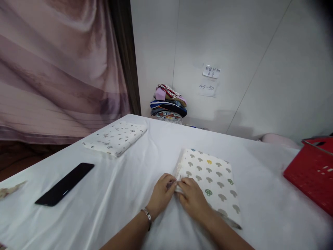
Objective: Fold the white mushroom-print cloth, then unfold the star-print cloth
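A folded cream cloth printed with mushrooms (213, 177) lies on the white-covered table (125, 194) in front of me. My left hand (161, 195), with a bracelet on the wrist, pinches the cloth's near left corner with curled fingers. My right hand (194, 200) rests on the same corner, fingers bent and pressed onto the fabric, its forearm lying across the cloth's near edge. Both hands touch each other at the corner.
A second folded patterned cloth (116, 138) lies at the far left of the table. A black phone (65, 184) lies nearer left. A red basket (313, 172) stands at the right edge. A pile of folded clothes (168, 103) sits against the white wall.
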Tool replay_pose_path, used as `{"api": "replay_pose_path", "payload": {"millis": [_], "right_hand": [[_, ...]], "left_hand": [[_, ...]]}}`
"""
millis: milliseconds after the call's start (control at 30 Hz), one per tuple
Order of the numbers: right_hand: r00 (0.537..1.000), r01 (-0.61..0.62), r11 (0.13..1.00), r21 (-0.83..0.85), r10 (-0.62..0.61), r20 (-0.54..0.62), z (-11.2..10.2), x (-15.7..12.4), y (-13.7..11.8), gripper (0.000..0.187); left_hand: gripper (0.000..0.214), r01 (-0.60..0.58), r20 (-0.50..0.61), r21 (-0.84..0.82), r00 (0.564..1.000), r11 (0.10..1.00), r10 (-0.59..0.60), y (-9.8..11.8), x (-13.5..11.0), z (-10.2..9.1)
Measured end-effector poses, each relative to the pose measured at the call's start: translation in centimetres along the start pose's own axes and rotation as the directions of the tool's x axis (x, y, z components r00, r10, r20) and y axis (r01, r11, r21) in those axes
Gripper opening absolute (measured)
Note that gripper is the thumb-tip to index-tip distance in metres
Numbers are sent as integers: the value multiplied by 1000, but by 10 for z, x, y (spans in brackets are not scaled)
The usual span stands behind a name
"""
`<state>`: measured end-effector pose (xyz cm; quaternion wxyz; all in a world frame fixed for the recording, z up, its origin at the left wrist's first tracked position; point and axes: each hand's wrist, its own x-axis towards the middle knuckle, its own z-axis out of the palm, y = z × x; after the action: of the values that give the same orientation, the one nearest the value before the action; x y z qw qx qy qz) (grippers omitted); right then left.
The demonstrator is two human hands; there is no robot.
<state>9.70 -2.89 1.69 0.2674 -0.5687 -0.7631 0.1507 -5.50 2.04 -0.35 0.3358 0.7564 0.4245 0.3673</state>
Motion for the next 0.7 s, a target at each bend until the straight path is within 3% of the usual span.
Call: {"api": "replay_pose_path", "payload": {"millis": [133, 233, 333, 500, 700], "right_hand": [[996, -35, 990, 140, 23, 87, -29, 6, 13, 19], [997, -74, 996, 59, 73, 22, -56, 30, 35, 28], [989, -148, 984, -95, 147, -16, -72, 71, 63, 33], [964, -251, 948, -196, 263, 35, -60, 134, 100, 36], [959, -240, 961, -141, 257, 120, -43, 160, 117, 27]], "left_hand": [[9, 69, 18, 34, 997, 997, -69, -5, 0, 4], [7, 75, 7, 49, 997, 996, -76, -4, 0, 6], [15, -1, -21, 66, 1000, 998, 3, -2, -1, 8], [40, -237, 34, 156, 971, 959, 235, -5, 0, 10], [37, -261, 87, 165, 964, 951, 250, -7, 2, 6]]}}
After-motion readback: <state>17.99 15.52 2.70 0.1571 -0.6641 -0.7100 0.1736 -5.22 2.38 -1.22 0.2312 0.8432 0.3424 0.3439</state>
